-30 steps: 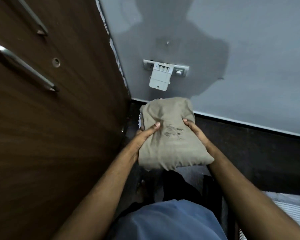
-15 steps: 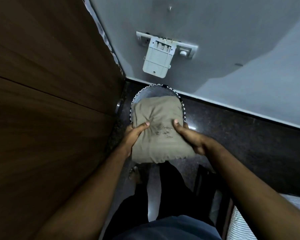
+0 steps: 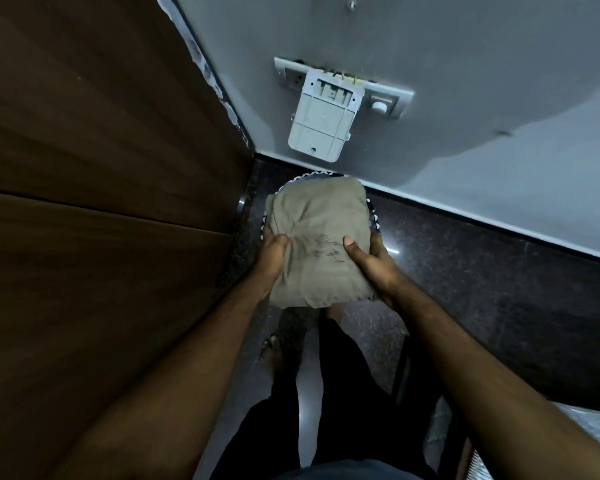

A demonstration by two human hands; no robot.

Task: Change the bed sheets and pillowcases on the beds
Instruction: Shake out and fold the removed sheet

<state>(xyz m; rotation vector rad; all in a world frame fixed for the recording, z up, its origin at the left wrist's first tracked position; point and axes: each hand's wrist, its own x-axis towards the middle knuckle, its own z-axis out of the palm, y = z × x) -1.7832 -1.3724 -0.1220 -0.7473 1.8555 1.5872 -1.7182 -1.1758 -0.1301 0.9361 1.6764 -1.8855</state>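
Both hands holding bundled tan cloth [image 3: 317, 240], probably pillowcase or folded sheet, hard to tell in this dim light. Left hand [image 3: 272, 261] gripping its left edge, fingers curling underneath. Right hand [image 3: 373, 263] gripping right edge, thumb pressing on top near some dark scribbled marking. Bundle hovering right over round basket [image 3: 374, 221] with black-and-white patterned rim, sitting on dark floor [image 3: 482, 292] in corner. Brown wooden wardrobe [image 3: 101, 202] running along left. Grey wall [image 3: 465, 81] ahead, white box [image 3: 321, 124] hanging off switch plate.
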